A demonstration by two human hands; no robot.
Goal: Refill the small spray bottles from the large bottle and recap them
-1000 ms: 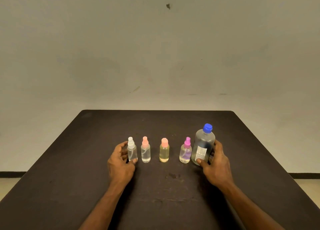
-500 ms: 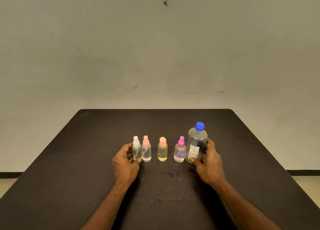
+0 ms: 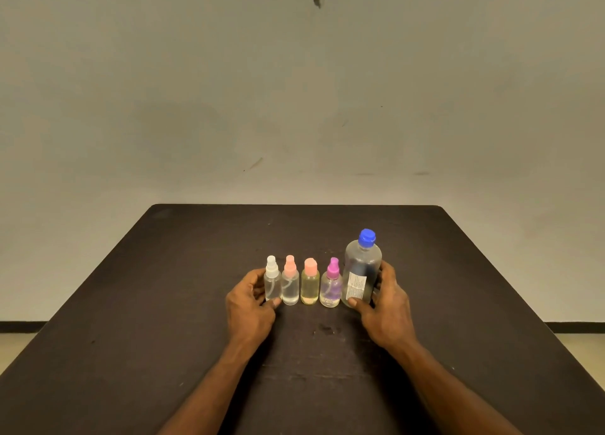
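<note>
From the head view, you had squeezed the row tight: your left hand [image 3: 250,298] gripped the white-capped spray bottle [image 3: 272,279] at nine o'clock, your right hand [image 3: 386,303] gripped the large bottle [image 3: 361,271] at three. All caps remained on; refilling hadn't begun.

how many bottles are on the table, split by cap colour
white cap: 1
peach-pink cap: 2
magenta cap: 1
blue cap (large bottle): 1
total: 5 bottles, all capped
</note>
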